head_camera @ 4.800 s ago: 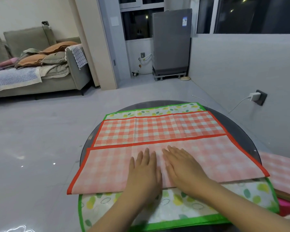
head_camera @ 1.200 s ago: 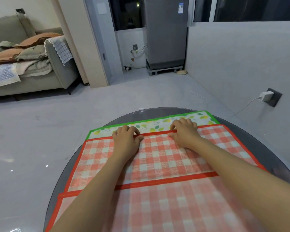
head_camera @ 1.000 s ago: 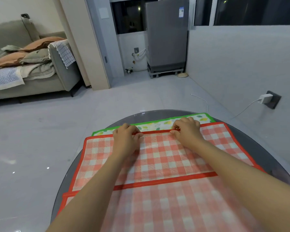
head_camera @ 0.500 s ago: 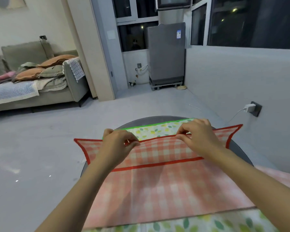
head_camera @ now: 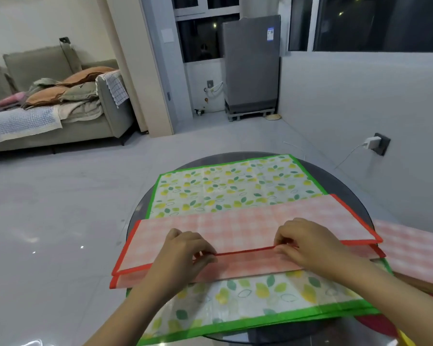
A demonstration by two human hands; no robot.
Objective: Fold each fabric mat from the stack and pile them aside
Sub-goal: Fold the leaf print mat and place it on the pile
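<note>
A pink checked mat with red trim (head_camera: 245,228) lies folded into a long strip across the middle of the stack. Its top layer's red edge is pinched by my left hand (head_camera: 183,253) and my right hand (head_camera: 303,243), a little short of the strip's near edge. Under it lies a white leaf-print mat with green trim (head_camera: 230,183), spread flat, with more green-edged mats beneath. The stack rests on a round dark glass table (head_camera: 345,186).
A folded pink checked mat (head_camera: 410,253) lies to the right, past the table's rim, on something red and yellow. Grey floor surrounds the table. A sofa (head_camera: 60,101) stands far left, a grey appliance (head_camera: 250,63) at the back, a wall socket (head_camera: 379,143) at the right.
My hands lifted the pink mat's far edge and pulled it toward me over the near half. The leaf-print mat's far half is now uncovered.
</note>
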